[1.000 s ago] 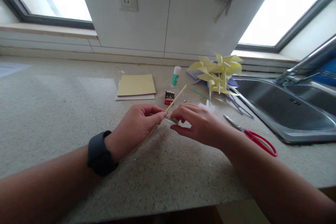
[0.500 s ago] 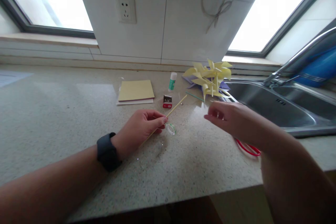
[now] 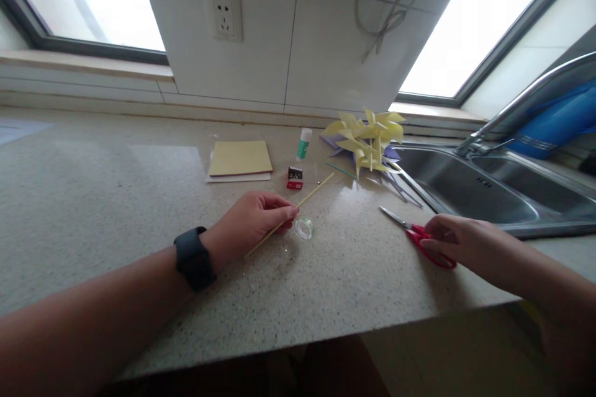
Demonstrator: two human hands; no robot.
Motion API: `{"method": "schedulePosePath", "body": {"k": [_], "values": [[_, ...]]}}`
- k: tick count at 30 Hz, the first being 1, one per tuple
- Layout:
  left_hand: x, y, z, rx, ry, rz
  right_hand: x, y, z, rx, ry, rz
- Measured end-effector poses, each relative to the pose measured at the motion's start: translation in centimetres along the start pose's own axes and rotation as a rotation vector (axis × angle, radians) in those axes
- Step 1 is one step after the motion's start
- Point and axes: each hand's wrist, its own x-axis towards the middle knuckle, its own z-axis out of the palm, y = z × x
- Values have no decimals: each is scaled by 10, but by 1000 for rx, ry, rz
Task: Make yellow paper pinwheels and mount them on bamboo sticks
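Between the thumb and fingers of my left hand (image 3: 263,216) is a thin pale-yellow stick (image 3: 321,183), slanting up to the right just above the counter. Close by its fingertips lies a small clear roll of tape (image 3: 304,229). Over at the right, my right hand (image 3: 470,245) has its fingers closed on the red handles of a pair of scissors (image 3: 413,229), whose blades point up and left. Beyond the stick's tip are a small open red box (image 3: 295,178) with small items in it and a thin green stick (image 3: 342,170).
A stack of yellow paper (image 3: 239,158) lies at the back left of the counter, with a glue stick (image 3: 303,144) to its right. Yellow and purple paper pinwheels (image 3: 372,136) are piled beside the steel sink (image 3: 465,189). The counter's front edge runs below my hands.
My right hand has moved right and down from near the pinwheels to the scissors and taken hold of their handles. My left hand stays nearly in place with the yellow stick.
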Motion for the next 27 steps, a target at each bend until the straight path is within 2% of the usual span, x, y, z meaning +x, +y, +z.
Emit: {"method": "schedulePosePath", "body": {"k": [5, 7, 9, 12, 14, 18, 27], "values": [[0, -4, -4, 49, -53, 17, 9, 10, -2, 34, -117, 110], [0, -4, -4, 65, -53, 11, 12, 8, -5, 18, -146, 103], [0, -2, -2, 53, -46, -1, 14, 0, -11, 22, -175, 33], [-1, 1, 1, -23, -24, -39, 14, -18, -23, 105, -236, -131], [-1, 2, 2, -55, -16, -54, 13, -34, -32, 154, -251, -198], [0, 0, 2, -42, -34, -27, 17, -67, -46, 188, -393, -299], [1, -1, 0, -2, -55, 11, 54, -124, -51, 138, -551, -372]]}}
